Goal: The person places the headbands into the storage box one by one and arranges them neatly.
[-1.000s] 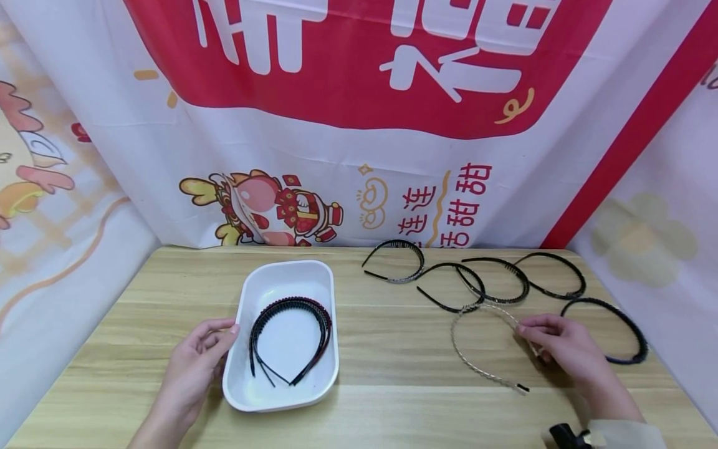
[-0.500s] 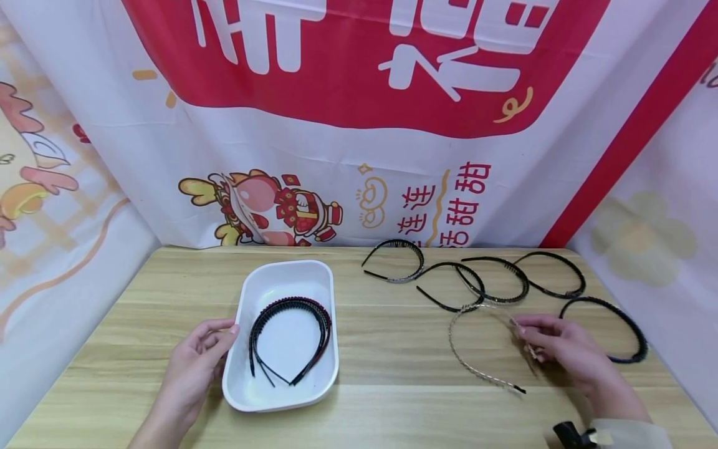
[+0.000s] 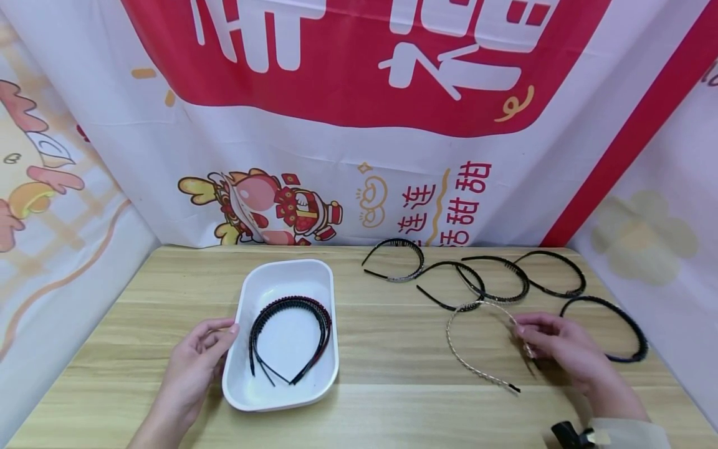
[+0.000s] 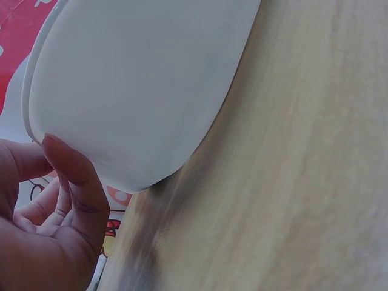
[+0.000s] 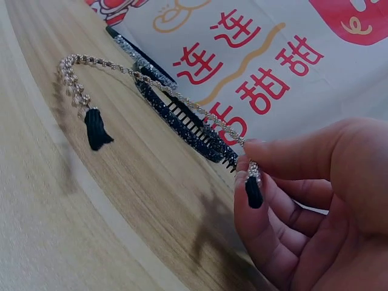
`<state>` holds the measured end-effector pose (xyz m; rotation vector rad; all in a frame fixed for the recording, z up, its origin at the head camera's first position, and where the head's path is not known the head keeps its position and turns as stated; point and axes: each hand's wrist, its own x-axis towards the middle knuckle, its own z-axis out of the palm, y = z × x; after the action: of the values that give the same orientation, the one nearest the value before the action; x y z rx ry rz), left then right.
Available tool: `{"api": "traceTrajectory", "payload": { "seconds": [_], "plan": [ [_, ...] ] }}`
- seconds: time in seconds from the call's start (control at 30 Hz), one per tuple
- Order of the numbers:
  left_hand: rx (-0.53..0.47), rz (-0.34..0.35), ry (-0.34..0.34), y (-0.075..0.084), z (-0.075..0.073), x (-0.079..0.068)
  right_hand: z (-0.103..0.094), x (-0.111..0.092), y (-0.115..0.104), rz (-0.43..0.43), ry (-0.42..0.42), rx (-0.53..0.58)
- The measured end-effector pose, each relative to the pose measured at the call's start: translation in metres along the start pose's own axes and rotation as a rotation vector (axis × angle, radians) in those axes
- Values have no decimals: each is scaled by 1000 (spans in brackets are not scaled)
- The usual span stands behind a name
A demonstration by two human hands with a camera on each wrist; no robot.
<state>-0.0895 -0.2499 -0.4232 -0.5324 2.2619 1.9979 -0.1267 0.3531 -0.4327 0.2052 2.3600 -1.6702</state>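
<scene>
On the right of the head view, my right hand pinches one arm of a thin gold beaded headband between thumb and fingertips. Both black tips of that headband show in the right wrist view, and shadows fall on the table under it. My left hand grips the left rim of a white plastic tray, thumb and index finger at its edge. Seen close in the left wrist view, the tray's wall rises beside the thumb. Several dark headbands lie nested inside the tray, one with dark red along it.
Black headbands lie along the back right of the wooden table: one with a silvery band, a toothed one, and others overlapping. A thick black headband rests behind my right hand. Printed cloth hangs behind the table.
The gold headband has shifted slightly left in my right hand's pinch. My left hand, the tray and the other headbands have stayed in place.
</scene>
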Motion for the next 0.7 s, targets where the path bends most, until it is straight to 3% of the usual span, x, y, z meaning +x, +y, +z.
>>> {"api": "traceTrajectory", "payload": {
  "seconds": [0.7],
  "plan": [
    [14,-28,5,0,0,0,8,0,-8,-9,81,43]
  ]
}}
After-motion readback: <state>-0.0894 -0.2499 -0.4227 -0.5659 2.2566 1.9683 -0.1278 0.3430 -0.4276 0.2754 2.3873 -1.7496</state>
